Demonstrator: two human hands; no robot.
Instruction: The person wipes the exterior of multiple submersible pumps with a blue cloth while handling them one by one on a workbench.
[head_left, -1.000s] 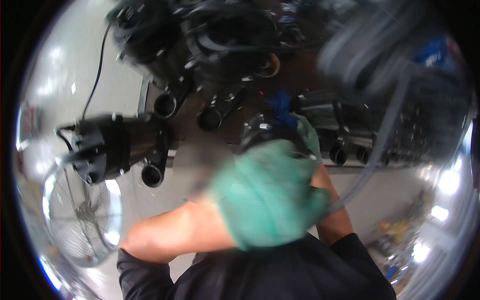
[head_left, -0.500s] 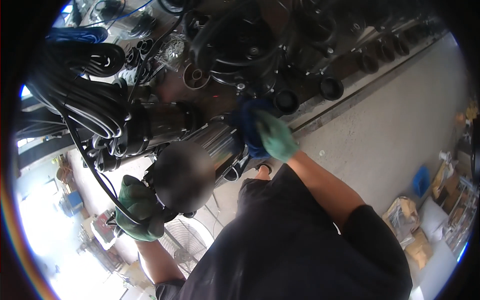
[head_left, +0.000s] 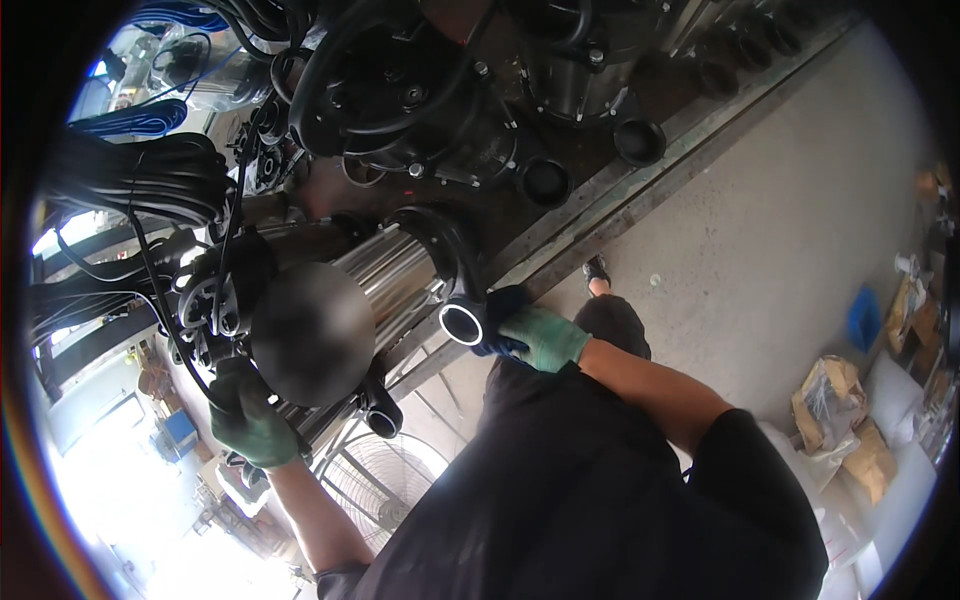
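A submersible pump lies on its side, its shiny steel body [head_left: 395, 268] ending in a black casing with a round outlet [head_left: 462, 322]. A blurred round patch hides its other end. My right hand [head_left: 548, 338], in a green glove, is closed on a bunched dark blue cloth [head_left: 508, 302] beside the outlet. At the pump's left end is my left hand [head_left: 248, 418], also gloved in green. Its fingers are curled, and what they grip is hidden. A black cable [head_left: 160, 290] runs down to that hand.
More black pumps [head_left: 410, 95] stand on the dark bench, whose metal edge [head_left: 640, 190] slants up to the right. Coiled black cables [head_left: 140, 175] hang at the left. A floor fan [head_left: 390, 490] stands below; a blue bin [head_left: 862, 318] and brown bags [head_left: 830, 400] are at the right.
My right hand and the cloth have come down toward my body, revealing the casing and outlet. My left hand has shifted slightly left and up. The whole view has also shifted.
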